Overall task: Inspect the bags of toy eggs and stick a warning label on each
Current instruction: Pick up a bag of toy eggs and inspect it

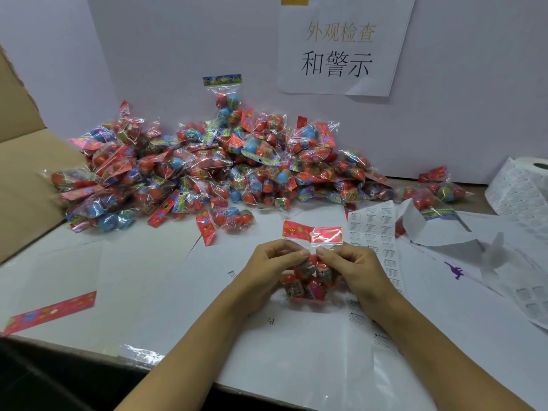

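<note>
Bag of toy eggs (308, 277) lies on the white tabletop (133, 277) right in front of the person, its red patterned header card (312, 231) pointing away from them. Both hands hold its clear plastic just below the card: the left hand (272, 268) pinches it with curled fingers (296, 253) from the left, and the right hand (353, 266) pinches it the same way from the right, the fingertips of the two hands nearly meeting. Red eggs show between the palms. Just right of the bag lies a sheet of warning labels (375, 232), with a label roll (525, 185) farther right. Behind, against the white wall, sits a big pile of bagged eggs (192, 173). A loose red header strip (50, 311) lies near the left edge
</note>
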The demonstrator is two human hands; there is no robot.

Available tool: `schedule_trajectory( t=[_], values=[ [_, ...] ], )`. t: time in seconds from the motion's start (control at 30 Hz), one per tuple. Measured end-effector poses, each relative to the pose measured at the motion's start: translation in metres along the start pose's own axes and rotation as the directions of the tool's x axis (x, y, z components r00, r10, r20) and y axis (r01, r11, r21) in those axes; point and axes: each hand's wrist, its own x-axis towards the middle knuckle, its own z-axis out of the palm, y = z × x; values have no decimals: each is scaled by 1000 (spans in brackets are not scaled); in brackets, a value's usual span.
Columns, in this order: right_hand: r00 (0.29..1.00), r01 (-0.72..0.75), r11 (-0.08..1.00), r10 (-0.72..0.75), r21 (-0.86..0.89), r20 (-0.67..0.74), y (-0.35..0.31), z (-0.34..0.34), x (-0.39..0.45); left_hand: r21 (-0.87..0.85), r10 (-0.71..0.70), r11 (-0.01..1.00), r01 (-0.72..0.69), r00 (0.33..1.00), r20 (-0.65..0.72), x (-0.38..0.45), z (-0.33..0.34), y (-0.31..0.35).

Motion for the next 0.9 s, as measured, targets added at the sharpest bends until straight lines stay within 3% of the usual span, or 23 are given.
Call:
schedule_trajectory(
  t=[0.4, 0.9],
  values=[
    [997, -71, 995, 74, 72, -38, -2, -2, 3, -136, -27, 991, 15, 996, -81, 2, -3, 7],
    [993, -71, 995, 77, 72, -88, -1, -2, 1, -119, -20, 993, 9, 996, -91, 4, -7, 6]
  ],
)
